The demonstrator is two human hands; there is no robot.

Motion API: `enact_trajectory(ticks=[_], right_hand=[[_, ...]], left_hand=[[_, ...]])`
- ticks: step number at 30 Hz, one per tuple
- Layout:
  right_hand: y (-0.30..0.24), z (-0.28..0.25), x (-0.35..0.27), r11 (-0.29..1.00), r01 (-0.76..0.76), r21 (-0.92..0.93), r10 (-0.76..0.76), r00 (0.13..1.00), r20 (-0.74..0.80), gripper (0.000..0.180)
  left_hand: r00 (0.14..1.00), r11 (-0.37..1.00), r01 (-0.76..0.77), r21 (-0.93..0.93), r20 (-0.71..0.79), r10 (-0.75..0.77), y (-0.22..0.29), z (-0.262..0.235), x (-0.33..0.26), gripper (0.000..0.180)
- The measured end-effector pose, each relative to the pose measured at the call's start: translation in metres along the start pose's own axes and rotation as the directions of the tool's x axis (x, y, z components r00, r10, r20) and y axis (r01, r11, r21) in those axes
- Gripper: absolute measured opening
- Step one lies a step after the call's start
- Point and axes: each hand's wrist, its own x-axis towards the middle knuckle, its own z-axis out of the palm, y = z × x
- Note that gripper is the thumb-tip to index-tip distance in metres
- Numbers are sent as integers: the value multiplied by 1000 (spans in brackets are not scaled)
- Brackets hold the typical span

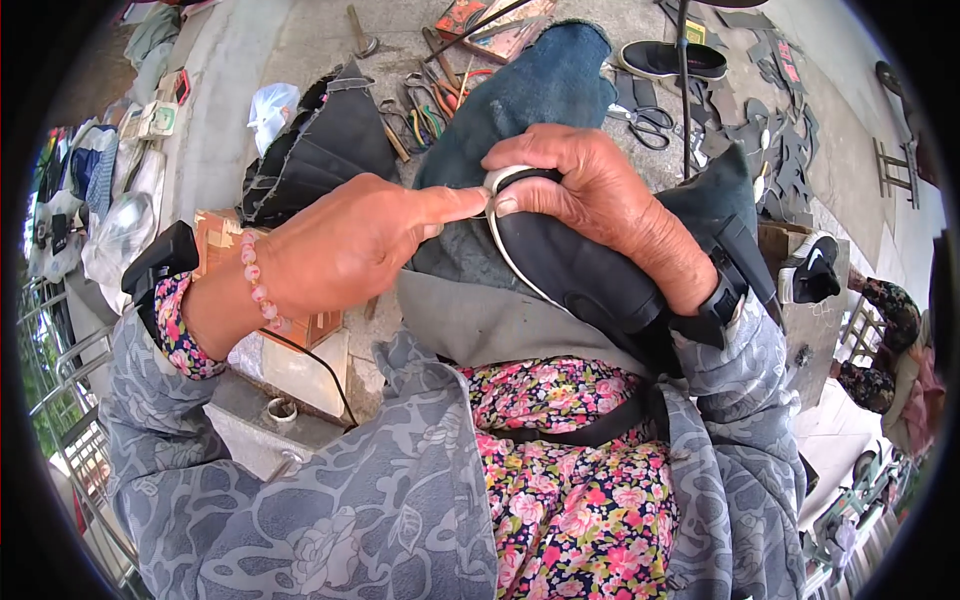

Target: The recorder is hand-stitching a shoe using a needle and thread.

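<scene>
A black shoe with a white sole edge lies across my lap, on a grey cloth. My right hand is wrapped round one end of it, the thumb pressing near the white edge. My left hand, with a pink bead bracelet at the wrist, is closed with its index finger stretched to that same edge. Its fingertips meet the shoe there; whatever they pinch is too small to make out. Dark teal cloth covers my knees beneath the hands.
Beyond my knees are pliers, a hammer, scissors, a black slip-on shoe and dark sheet scraps. Left stand a black leather piece and a metal box. A sneaker and another person are right.
</scene>
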Motion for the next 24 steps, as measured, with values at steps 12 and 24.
enact_trajectory(ticks=[12,24], right_hand=[[-1,-5,-2,998,-37,41,36,999,18,43],[-107,-61,-168,783,-618,74,622,776,-106,16]], left_hand=[[1000,999,24,48,8,-25,5,1,8,32],[998,994,61,-89,35,-58,0,-9,-20,46]])
